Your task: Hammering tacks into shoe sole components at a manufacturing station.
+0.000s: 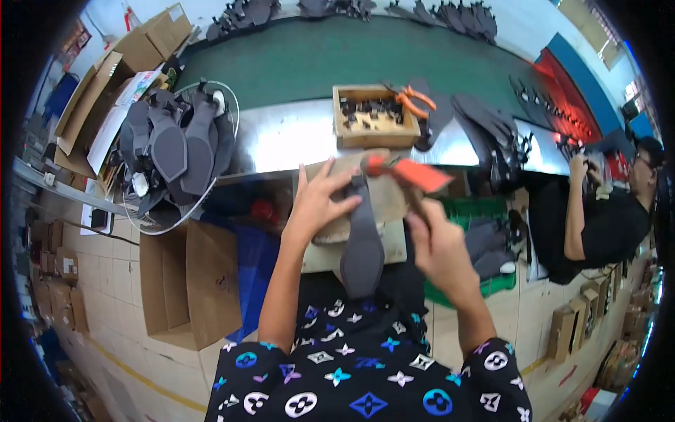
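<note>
Grey in colour, a shoe sole (363, 246) lies over a pale block (387, 200); at the sole's left the left hand (316, 200) lies palm-down, fingers spread apart and thumb against the sole, while at the sole's right, on a bent arm, the right hand (444, 246) is clamped round the handle of a hammer (415, 173) whose orange-red head is blurred. Beyond the sole, a green-and-metal tabletop (295, 70) carries a wooden tray (376, 142) of black parts; well right of the sole sits a co-worker (612, 214).
</note>
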Available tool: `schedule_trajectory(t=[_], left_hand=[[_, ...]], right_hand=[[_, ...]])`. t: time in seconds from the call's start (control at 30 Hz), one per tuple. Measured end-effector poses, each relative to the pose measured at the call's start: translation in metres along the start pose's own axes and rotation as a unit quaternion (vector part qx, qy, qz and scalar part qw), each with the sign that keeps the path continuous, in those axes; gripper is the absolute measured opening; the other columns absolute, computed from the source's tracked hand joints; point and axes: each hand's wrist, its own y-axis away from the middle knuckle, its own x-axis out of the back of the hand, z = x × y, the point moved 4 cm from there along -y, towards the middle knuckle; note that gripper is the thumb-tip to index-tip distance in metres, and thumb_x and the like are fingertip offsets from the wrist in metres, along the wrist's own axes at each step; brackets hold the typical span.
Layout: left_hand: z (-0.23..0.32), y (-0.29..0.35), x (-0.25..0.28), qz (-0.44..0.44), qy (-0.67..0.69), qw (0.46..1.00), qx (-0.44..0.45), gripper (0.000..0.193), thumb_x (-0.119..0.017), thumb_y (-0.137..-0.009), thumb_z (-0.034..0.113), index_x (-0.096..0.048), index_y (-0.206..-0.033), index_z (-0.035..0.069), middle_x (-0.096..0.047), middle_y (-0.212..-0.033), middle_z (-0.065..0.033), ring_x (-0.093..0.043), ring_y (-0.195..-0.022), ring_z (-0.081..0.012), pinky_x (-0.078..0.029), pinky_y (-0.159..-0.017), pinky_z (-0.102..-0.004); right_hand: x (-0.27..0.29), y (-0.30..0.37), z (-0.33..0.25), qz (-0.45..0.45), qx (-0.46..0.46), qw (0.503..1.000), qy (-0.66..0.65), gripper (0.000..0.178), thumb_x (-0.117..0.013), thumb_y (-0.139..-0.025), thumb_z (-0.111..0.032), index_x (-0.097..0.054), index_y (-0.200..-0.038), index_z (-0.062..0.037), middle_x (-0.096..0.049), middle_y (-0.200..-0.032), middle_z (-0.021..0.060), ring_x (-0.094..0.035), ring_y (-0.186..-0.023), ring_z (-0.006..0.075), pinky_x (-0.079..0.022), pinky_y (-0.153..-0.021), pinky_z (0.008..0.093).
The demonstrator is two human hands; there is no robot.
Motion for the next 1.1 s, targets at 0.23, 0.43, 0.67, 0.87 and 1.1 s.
schedule_trajectory(t=[0.23, 0.43, 0.67, 0.87, 1.1], left_hand=[[0.065, 0.046, 0.033, -0.008, 0.342, 0.94, -0.01, 0.023, -0.072, -0.087, 0.016, -0.073, -0.104, 0.001, -0.067, -0.086, -0.0119, -0.064, -0.074, -0.015, -0.049, -0.066, -0.028], [0.114, 0.094, 0.063, -0.123, 0.515, 0.845, 0.077, 0.023, -0.063, -0.095, 0.016, -0.072, -0.102, -0.004, -0.05, -0.077, -0.0033, -0.049, -0.078, -0.0115, -0.038, -0.069, -0.0273], [0.119, 0.102, 0.064, -0.227, 0.585, 0.778, 0.027, 0.023, -0.062, -0.097, 0.017, -0.072, -0.104, -0.002, -0.068, -0.099, -0.0115, -0.062, -0.097, -0.0185, -0.046, -0.087, -0.0294], [0.125, 0.104, 0.053, -0.327, 0.638, 0.693, -0.075, 0.025, -0.062, -0.097, 0.019, -0.072, -0.108, -0.001, -0.073, -0.098, -0.0111, -0.068, -0.088, -0.0194, -0.05, -0.079, -0.0304], [0.129, 0.111, 0.061, -0.321, 0.62, 0.701, -0.147, 0.027, -0.063, -0.097, 0.02, -0.069, -0.105, -0.004, -0.069, -0.088, -0.0153, -0.066, -0.08, -0.0263, -0.048, -0.07, -0.0343]], right_hand=[[0.009, 0.001, 0.005, 0.038, 0.053, 0.997, 0.05, 0.037, -0.062, -0.094, -0.007, -0.052, -0.128, -0.0007, -0.065, -0.086, 0.0167, -0.066, -0.073, 0.0386, -0.052, -0.059, 0.0431], [-0.059, -0.015, 0.028, -0.161, 0.127, 0.954, 0.218, 0.041, -0.066, -0.091, -0.014, -0.057, -0.129, -0.001, -0.065, -0.094, 0.0136, -0.066, -0.088, 0.0312, -0.053, -0.073, 0.0411], [-0.008, -0.013, -0.028, -0.314, 0.186, 0.874, -0.321, 0.04, -0.068, -0.086, -0.027, -0.069, -0.108, 0.0069, -0.069, -0.103, 0.022, -0.068, -0.092, 0.033, -0.054, -0.083, 0.039], [-0.005, -0.013, -0.059, -0.437, 0.264, 0.802, -0.31, 0.025, -0.073, -0.085, -0.013, -0.062, -0.101, 0.0021, -0.057, -0.084, 0.0121, -0.06, -0.07, 0.031, -0.05, -0.059, 0.0367], [-0.006, -0.009, -0.077, -0.426, 0.332, 0.783, -0.31, 0.029, -0.073, -0.086, -0.017, -0.064, -0.089, 0.0097, -0.058, -0.078, 0.0147, -0.06, -0.059, 0.0266, -0.047, -0.048, 0.032]])
